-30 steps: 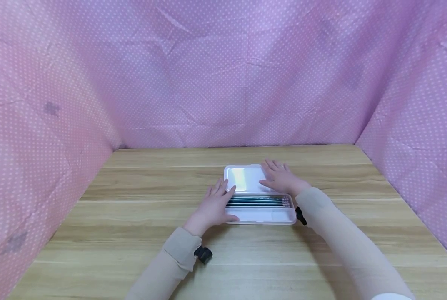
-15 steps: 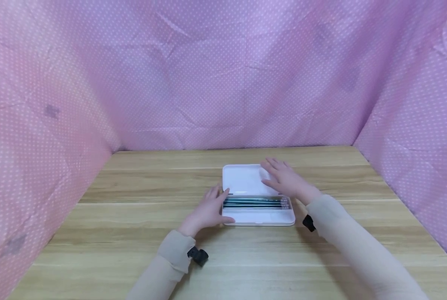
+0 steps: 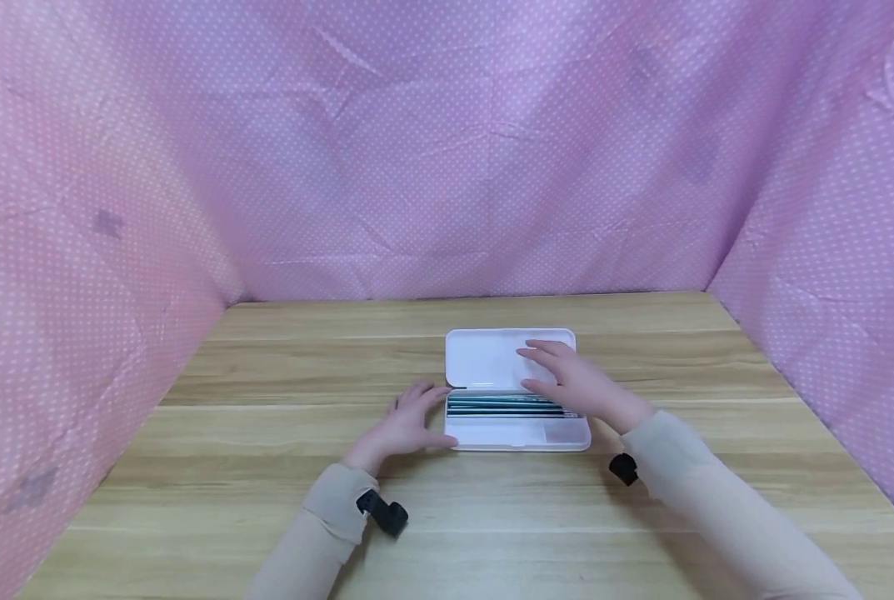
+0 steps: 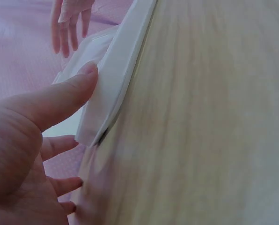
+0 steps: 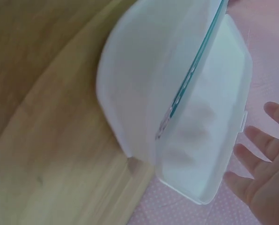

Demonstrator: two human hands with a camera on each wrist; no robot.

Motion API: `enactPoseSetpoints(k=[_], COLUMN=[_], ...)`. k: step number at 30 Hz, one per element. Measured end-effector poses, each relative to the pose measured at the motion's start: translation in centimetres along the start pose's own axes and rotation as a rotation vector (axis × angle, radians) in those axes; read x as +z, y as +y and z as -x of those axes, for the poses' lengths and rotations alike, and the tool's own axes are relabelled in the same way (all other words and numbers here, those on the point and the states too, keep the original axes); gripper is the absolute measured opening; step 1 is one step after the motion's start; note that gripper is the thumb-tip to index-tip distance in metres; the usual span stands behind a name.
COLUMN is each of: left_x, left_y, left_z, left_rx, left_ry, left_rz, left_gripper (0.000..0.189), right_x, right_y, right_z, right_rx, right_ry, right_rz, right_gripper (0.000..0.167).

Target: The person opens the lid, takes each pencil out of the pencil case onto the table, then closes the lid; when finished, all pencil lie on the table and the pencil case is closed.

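Note:
A white pencil case [image 3: 495, 433] lies unfolded on the wooden table, its lid [image 3: 484, 357] tipped back on the far side. Several dark green pencils [image 3: 502, 405] lie side by side in its rear compartment. At the case's left end is my left hand [image 3: 405, 423], thumb at the near corner and index finger at the far one. In the left wrist view that thumb [image 4: 74, 86] overlaps the case's side, the other fingers spread. My right hand [image 3: 577, 382] hovers over the right part of lid and pencils, fingers extended, holding nothing. It covers some pencil ends in the head view.
The wood-grain table [image 3: 267, 467] ends at a pink polka-dot cloth [image 3: 447, 150] that hangs behind and along both sides. Black wrist cameras [image 3: 383, 512] are strapped at the cuffs.
My left hand has slid left, from overlapping the case to its left edge. The right hand has lifted off the lid and come nearer, over the pencils.

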State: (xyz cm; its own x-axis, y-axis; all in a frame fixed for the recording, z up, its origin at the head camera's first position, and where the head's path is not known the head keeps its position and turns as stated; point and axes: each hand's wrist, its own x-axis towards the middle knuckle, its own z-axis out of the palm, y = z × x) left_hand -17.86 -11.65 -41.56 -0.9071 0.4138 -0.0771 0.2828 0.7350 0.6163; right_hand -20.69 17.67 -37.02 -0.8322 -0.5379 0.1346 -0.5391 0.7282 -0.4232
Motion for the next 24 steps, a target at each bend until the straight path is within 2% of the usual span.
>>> enactPoseSetpoints(k=[3,7,12,24], left_x=[0.2,0.3,0.3,0.5], left_y=[-0.5,-1.1,-1.1,-0.7], left_z=[-0.1,-0.3,-0.3,-0.2], left_rx=[-0.015,-0.011,-0.01,-0.019], left_ry=[-0.011,-0.009,-0.007,0.01], left_rz=[0.05,0.077,0.078,0.053], left_gripper=[0.08,0.082,0.083,0.084], right_x=[0.0,0.1,0.4,1.2], right_y=[-0.4,-0.6,-0.9,-1.3], right_z=[0.2,0.1,-0.3,-1.3], right_rx=[0.038,0.033,0.003,0.064], right_ry=[-0.016,-0.021,-0.061,-0.192], right_rz=[-0.044,-0.071,-0.087,-0.076], right_gripper=[0.056,0.053,0.048,0.039])
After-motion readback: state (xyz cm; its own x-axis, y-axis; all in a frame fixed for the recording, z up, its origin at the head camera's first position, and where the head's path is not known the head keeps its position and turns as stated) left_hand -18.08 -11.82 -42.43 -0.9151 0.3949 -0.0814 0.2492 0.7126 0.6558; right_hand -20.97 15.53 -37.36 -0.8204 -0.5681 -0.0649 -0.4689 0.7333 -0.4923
